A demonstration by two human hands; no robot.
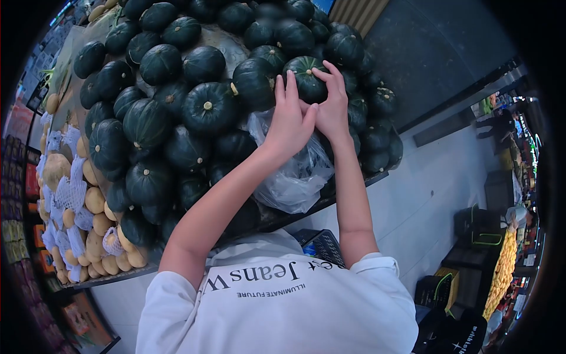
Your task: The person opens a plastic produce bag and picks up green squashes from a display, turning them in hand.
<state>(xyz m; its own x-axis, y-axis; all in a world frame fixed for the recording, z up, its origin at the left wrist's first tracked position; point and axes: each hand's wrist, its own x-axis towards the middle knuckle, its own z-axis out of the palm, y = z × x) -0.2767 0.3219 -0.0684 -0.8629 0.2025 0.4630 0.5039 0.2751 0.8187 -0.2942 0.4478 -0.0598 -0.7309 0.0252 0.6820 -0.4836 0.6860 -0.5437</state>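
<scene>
Dark green kabocha squashes are heaped in front of me. One striped kabocha squash with a pale stem lies between my hands. My left hand presses against its near left side, fingers stretched upward. My right hand curves round its right side, with fingertips near the top. The thumbs come close together at the near side. Below my wrists, a clear plastic bag lies crumpled against the pile, and dark green shows through it. Another kabocha squash sits just left of my left fingers.
Tan, round produce, partly in white foam nets, fills the left of the stand. A dark shopping basket is near my waist. A dark panel stands at the right, beside the tiled floor. Yellow produce is farther right.
</scene>
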